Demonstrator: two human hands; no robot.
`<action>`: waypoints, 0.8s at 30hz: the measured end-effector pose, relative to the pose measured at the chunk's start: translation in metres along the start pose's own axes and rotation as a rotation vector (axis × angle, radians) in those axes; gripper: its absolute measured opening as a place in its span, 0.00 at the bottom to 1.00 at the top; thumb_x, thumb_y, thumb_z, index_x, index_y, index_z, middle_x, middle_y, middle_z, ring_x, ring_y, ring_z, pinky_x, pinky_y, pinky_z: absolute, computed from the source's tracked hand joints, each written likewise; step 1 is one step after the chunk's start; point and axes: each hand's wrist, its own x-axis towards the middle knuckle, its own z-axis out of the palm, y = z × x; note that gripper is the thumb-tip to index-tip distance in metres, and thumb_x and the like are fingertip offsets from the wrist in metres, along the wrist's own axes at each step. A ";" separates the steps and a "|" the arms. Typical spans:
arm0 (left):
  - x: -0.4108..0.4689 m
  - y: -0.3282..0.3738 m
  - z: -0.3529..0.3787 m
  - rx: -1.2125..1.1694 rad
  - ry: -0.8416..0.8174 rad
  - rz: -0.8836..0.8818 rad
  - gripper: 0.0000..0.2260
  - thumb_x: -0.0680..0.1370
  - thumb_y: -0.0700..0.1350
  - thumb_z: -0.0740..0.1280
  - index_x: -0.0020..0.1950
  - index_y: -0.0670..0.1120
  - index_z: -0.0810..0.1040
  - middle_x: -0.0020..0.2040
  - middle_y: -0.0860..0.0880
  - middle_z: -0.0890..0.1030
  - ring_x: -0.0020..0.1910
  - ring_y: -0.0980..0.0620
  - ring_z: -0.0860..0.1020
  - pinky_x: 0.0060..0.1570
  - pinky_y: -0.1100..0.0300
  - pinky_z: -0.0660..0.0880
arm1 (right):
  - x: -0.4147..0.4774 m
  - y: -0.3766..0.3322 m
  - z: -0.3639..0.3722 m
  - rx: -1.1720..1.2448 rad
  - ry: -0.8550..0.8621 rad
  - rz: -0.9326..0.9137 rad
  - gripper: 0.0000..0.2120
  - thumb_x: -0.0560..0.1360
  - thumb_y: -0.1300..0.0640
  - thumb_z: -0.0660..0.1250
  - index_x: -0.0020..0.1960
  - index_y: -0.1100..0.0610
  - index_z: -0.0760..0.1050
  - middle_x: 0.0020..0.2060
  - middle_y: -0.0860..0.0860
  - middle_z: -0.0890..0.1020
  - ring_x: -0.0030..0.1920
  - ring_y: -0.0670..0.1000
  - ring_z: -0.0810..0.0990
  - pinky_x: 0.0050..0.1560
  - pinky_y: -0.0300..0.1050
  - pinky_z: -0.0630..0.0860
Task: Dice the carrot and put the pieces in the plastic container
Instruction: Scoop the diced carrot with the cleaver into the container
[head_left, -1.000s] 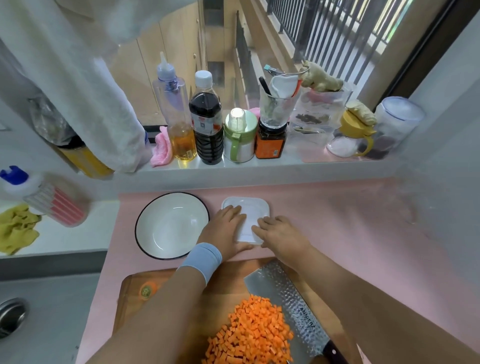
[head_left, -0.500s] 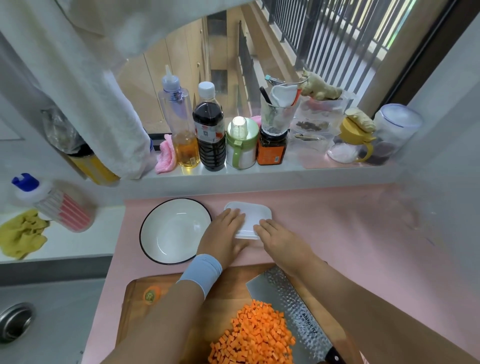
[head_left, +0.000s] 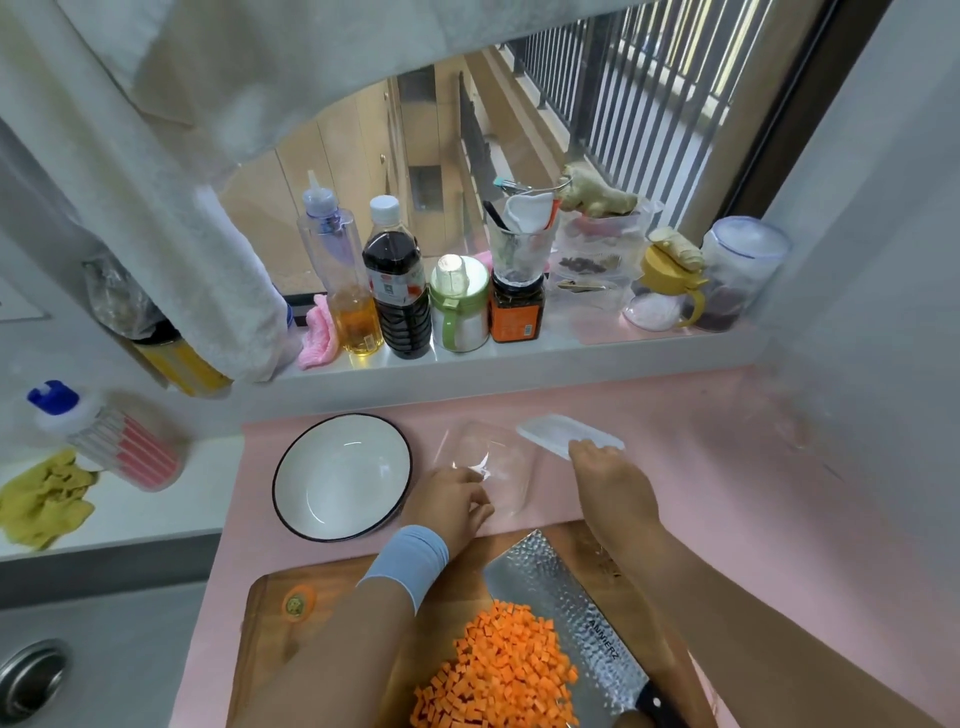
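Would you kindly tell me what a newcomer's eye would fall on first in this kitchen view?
The bright orange heap of diced carrot sits on the wooden cutting board at the bottom, with a hammered cleaver lying right beside it. Just beyond the board, the left hand grips the clear plastic container on the pink counter, while the right hand holds its lid off to the right. A white bowl stands to the left.

Lid (head_left: 566, 435) now off the plastic container (head_left: 488, 467); earlier it sat closed on top with both hands pressing it. Right hand (head_left: 605, 475) now holds the lid by its near edge, tilted, just right of the container. Container open, clear inside visible. Left hand (head_left: 452, 501) now lower, fingers curled at the container's near-left rim.
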 end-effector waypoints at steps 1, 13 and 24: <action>-0.002 0.002 0.002 -0.038 0.012 -0.018 0.11 0.80 0.54 0.64 0.54 0.54 0.85 0.64 0.58 0.77 0.64 0.55 0.73 0.64 0.62 0.66 | -0.004 0.000 0.001 -0.011 -0.033 0.017 0.24 0.43 0.79 0.75 0.37 0.63 0.79 0.27 0.55 0.76 0.26 0.58 0.75 0.18 0.43 0.68; -0.013 0.014 0.013 -0.279 -0.042 -0.065 0.07 0.79 0.49 0.68 0.49 0.51 0.86 0.48 0.52 0.80 0.53 0.53 0.74 0.54 0.60 0.70 | -0.013 -0.014 0.024 0.007 -0.381 -0.046 0.11 0.82 0.59 0.58 0.60 0.58 0.75 0.57 0.54 0.75 0.62 0.57 0.70 0.48 0.49 0.70; -0.060 0.032 0.007 -0.178 0.260 -0.002 0.16 0.77 0.53 0.60 0.59 0.51 0.81 0.57 0.53 0.78 0.58 0.52 0.73 0.60 0.56 0.72 | -0.083 -0.010 -0.007 0.268 -0.242 0.048 0.10 0.78 0.57 0.62 0.55 0.55 0.80 0.53 0.51 0.80 0.55 0.51 0.77 0.51 0.44 0.71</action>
